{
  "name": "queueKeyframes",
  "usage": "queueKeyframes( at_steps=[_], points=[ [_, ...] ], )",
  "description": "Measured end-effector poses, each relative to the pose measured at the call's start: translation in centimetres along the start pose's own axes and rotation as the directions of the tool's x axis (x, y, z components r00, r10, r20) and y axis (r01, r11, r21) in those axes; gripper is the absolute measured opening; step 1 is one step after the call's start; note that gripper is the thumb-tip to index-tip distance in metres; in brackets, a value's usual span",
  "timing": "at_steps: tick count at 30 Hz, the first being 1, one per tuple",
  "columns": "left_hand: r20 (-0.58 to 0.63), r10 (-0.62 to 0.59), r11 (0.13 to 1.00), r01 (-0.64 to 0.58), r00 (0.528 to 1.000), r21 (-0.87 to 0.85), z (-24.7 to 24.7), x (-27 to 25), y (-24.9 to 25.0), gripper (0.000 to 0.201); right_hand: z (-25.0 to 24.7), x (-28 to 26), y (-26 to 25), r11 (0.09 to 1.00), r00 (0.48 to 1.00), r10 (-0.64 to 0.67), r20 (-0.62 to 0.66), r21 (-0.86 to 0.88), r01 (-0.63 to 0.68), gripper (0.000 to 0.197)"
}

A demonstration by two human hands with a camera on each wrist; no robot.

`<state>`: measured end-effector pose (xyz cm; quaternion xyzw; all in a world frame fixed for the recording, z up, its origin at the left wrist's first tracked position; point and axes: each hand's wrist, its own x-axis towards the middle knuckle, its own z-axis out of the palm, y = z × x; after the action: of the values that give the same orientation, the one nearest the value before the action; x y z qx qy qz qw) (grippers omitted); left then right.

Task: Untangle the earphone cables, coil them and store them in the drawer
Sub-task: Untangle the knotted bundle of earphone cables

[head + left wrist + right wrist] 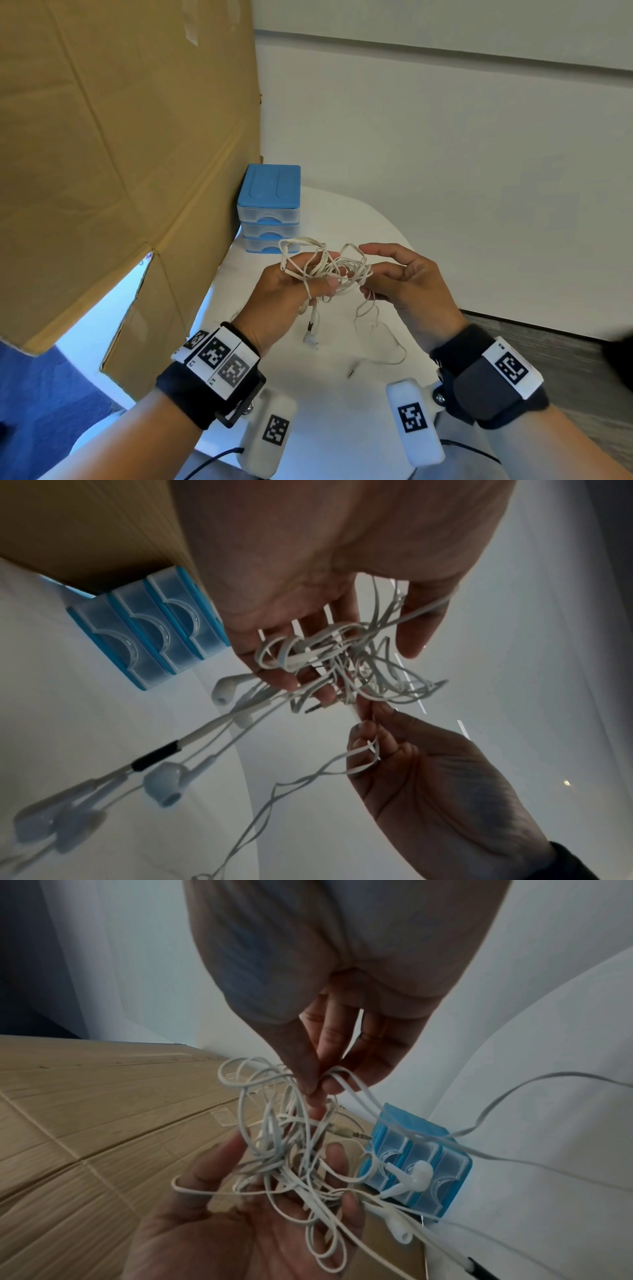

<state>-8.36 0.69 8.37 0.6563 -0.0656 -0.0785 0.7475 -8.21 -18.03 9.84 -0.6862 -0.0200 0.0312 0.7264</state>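
Both wrists, nearest the head camera, wear black straps with white tag-printed blocks. Fingers of the left hand (291,291) are loosely curled and slightly spread, palm up, cradling the tangled knot of thin white earphone cables (329,270), with loops draped over the fingertips. Thumb and forefinger of the right hand (407,284) are pressed together, pinching one strand at the knot's edge, as the right wrist view shows; its other fingers are stretched out and apart. Several white earbuds (224,689) and a black inline piece hang below the left hand, and a loose strand trails down to the round white table (342,411), where a small metal jack plug (351,371) lies. Beyond the hands, at the table's far edge, stands a small blue plastic cabinet with three clear drawers (270,212), all pushed in. Its left side is right beside a large brown cardboard box (120,154).
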Motion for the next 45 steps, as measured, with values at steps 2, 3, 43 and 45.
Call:
queueKeyframes(
  at_steps=[2,3,43,45],
  points=[
    [0.039,0.028,0.999,-0.03,0.999,0.04,0.2,-0.2,0.0,0.042,0.0,0.1,0.0,1.0,1.0,-0.004,-0.001,0.005,0.004,0.035],
    [0.052,0.038,0.998,-0.041,0.998,0.048,0.2,-0.2,0.0,0.049,0.0,0.1,0.1,1.0,1.0,-0.007,-0.003,0.005,0.007,0.036],
    [-0.118,0.127,0.958,-0.09,0.985,0.272,-0.3,0.4,0.0,0.013,0.1,0.0,-0.8,1.0,0.995,-0.004,0.098,-0.013,0.005,0.027],
    [-0.128,0.113,0.958,-0.074,0.985,0.275,-0.7,0.6,0.1,0.012,-0.2,0.0,-0.9,1.0,0.997,-0.002,0.08,-0.003,0.002,0.024]
  ],
)
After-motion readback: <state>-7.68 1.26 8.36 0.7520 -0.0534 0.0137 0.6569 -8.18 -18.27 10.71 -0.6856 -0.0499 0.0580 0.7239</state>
